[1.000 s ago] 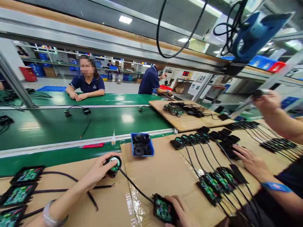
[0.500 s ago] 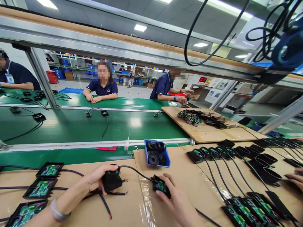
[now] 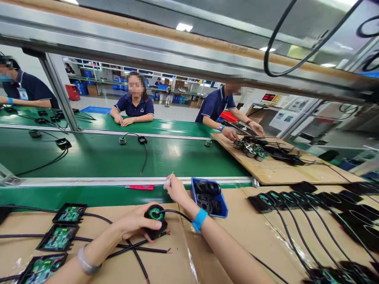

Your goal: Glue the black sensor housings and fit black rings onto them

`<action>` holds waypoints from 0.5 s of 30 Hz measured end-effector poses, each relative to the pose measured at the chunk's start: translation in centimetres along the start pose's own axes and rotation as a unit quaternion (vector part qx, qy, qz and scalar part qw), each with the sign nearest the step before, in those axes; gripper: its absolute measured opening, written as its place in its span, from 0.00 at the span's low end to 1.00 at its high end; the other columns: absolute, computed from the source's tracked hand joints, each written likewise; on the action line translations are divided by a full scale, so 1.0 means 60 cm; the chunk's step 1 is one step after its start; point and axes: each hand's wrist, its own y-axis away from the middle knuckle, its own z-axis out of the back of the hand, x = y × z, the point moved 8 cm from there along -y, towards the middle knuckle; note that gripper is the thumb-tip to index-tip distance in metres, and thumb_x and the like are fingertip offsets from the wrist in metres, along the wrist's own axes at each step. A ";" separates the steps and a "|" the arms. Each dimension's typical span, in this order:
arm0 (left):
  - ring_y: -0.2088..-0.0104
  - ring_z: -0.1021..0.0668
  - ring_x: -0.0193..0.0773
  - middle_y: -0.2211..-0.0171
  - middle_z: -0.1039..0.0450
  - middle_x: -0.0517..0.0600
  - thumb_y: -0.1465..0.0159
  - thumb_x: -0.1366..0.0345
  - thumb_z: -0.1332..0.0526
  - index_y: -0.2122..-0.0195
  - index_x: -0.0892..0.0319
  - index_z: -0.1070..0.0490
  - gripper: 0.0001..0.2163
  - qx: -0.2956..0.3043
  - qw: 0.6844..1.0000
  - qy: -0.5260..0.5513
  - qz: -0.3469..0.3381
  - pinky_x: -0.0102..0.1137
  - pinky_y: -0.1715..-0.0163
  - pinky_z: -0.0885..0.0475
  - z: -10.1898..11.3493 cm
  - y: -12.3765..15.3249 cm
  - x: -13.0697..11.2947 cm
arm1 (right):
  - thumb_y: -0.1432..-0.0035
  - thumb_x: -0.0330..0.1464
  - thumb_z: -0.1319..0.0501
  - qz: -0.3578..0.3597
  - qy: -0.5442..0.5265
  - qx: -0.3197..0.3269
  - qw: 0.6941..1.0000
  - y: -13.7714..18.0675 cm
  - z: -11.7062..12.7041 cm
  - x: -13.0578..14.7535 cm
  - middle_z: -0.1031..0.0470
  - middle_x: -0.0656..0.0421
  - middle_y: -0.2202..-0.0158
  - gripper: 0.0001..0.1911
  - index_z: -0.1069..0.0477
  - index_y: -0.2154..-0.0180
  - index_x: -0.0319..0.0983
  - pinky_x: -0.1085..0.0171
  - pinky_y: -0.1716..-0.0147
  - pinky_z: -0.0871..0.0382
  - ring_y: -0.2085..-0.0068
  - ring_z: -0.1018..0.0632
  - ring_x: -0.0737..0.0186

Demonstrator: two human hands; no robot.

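My left hand (image 3: 136, 221) is closed around a round black housing with a green board inside (image 3: 155, 215), holding it upright on the cardboard sheet (image 3: 174, 256). A black cable (image 3: 177, 213) runs from it to the right, behind my right forearm. My right hand (image 3: 175, 188), with a blue wristband (image 3: 199, 219), reaches forward and pinches a small white glue bottle (image 3: 167, 182) at the conveyor's near rail. Just right of that hand stands a blue bin of black ring parts (image 3: 209, 197).
Open black boxes with green boards (image 3: 70, 213) and loose cables lie at the left. Rows of wired assemblies (image 3: 284, 199) cover the cardboard at the right. A red tool (image 3: 139, 187) lies on the rail. The green conveyor (image 3: 97, 156) carries parts; three people sit or stand beyond it.
My right hand let go of the small black box and reached forward to the glue bottle. My left hand turned the housing so its green board faces up. The view shifted left.
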 end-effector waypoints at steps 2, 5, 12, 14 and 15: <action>0.62 0.24 0.41 0.62 0.28 0.47 0.58 0.57 0.23 0.54 0.57 0.35 0.33 -0.001 0.997 -0.055 -0.052 0.31 0.69 0.25 0.001 0.003 -0.014 | 0.32 0.37 0.40 0.017 -0.048 -0.010 0.999 0.027 0.028 0.009 0.26 0.56 0.58 0.12 0.30 0.54 0.35 0.54 0.52 0.27 0.57 0.23 0.59; 0.61 0.27 0.37 0.62 0.29 0.44 0.55 0.64 0.25 0.56 0.56 0.36 0.28 -0.037 0.986 -0.113 -0.116 0.32 0.59 0.30 0.000 0.005 -0.030 | 0.29 0.40 0.48 0.040 -0.131 -0.009 0.991 0.093 0.082 0.022 0.27 0.55 0.57 0.17 0.35 0.45 0.38 0.57 0.53 0.27 0.58 0.23 0.60; 0.58 0.25 0.43 0.59 0.25 0.46 0.53 0.60 0.23 0.54 0.55 0.29 0.27 -0.015 0.965 -0.209 -0.158 0.31 0.58 0.32 -0.039 0.013 -0.033 | 0.36 0.48 0.37 -0.104 -0.475 0.003 0.874 0.273 0.108 -0.018 0.28 0.58 0.65 0.20 0.34 0.49 0.45 0.72 0.77 0.35 0.71 0.29 0.67; 0.57 0.25 0.44 0.58 0.25 0.46 0.53 0.59 0.22 0.54 0.54 0.27 0.26 -0.014 0.955 -0.252 -0.154 0.32 0.57 0.33 -0.045 0.017 -0.034 | 0.41 0.47 0.31 -0.172 -0.543 -0.036 0.821 0.312 0.098 -0.039 0.28 0.58 0.66 0.19 0.31 0.56 0.42 0.75 0.80 0.41 0.74 0.32 0.72; 0.56 0.25 0.44 0.58 0.25 0.46 0.53 0.59 0.22 0.54 0.53 0.26 0.25 -0.015 0.950 -0.268 -0.156 0.32 0.56 0.33 -0.047 0.019 -0.036 | 0.44 0.46 0.29 -0.202 -0.568 -0.054 0.796 0.327 0.091 -0.047 0.28 0.58 0.66 0.20 0.30 0.58 0.41 0.76 0.80 0.43 0.75 0.34 0.73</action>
